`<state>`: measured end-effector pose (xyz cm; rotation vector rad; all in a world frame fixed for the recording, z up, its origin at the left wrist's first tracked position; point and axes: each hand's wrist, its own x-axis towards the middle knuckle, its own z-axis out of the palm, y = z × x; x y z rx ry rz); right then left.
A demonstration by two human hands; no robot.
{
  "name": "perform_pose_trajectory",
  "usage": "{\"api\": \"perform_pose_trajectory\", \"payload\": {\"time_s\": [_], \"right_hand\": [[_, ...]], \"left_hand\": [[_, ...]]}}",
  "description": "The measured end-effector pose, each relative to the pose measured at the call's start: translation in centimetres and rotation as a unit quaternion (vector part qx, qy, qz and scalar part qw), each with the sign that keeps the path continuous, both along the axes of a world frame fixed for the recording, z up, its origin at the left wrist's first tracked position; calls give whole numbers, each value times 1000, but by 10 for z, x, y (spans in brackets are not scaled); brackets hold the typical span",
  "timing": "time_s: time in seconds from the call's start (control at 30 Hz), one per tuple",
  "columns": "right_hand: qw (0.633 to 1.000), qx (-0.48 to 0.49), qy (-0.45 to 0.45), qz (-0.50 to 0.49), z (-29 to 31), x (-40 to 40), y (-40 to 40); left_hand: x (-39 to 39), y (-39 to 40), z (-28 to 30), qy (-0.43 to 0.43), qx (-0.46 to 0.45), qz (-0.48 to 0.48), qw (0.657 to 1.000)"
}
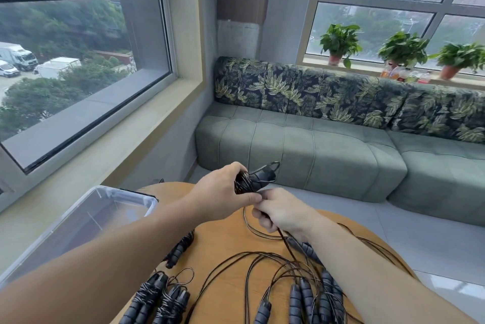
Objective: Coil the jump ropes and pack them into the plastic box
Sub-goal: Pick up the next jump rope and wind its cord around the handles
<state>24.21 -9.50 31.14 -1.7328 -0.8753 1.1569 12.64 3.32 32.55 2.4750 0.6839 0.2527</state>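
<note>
Two bare forearms reach out from the bottom corners of the view and meet above the middle of the round wooden table (225,234). Below them, along the near edge, lie two wound jump ropes (157,300) with cord wrapped round their paired black handles, a third bundle (181,247) a little farther back, and to the right a loose tangle of ropes (301,279) whose thin dark cords loop across the wood around several ribbed handles.

Raised above the far part of the table, the left hand (223,192) comes in from the lower left with the wrist straight, knuckles up, fingers and thumb curled round a pair of black handles (258,179) already bound with turns of cord. The handles point up and to the right, away from the palm, with a small loop of cord showing at their far tip.

Just beside it, thumb tips nearly touching, the right hand (280,210) is turned back-up, its fingers folded round the free cord (284,238) of the same rope. That cord runs taut from the fist down toward the tangle, and another strand curves in an arc on the wood under the hand.

At the left edge of the table stands the clear plastic box (126,195), open-topped, partly hidden by the left forearm. Behind the table are a green sofa (301,145), windows, and potted plants (404,48) on the sill.
</note>
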Motion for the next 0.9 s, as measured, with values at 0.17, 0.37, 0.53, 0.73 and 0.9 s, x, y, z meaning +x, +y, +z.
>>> {"api": "perform_pose_trajectory", "payload": {"time_s": [0.17,0.37,0.53,0.73,0.9], "right_hand": [[977,-100,-175,61,8,-5,-4],[972,-145,-164,82,35,-12,-11],[966,-160,-173,110,57,-5,-12],[928,-178,-243,218,84,15,-5],[889,-143,-321,293,91,28,6]], "left_hand": [[1,0,-7,29,188,-54,980],[3,1,-12,96,282,-96,950],[-3,-9,-14,70,295,-125,945],[-1,-16,-4,87,271,-189,940],[-7,-26,2,119,135,-222,958]]}}
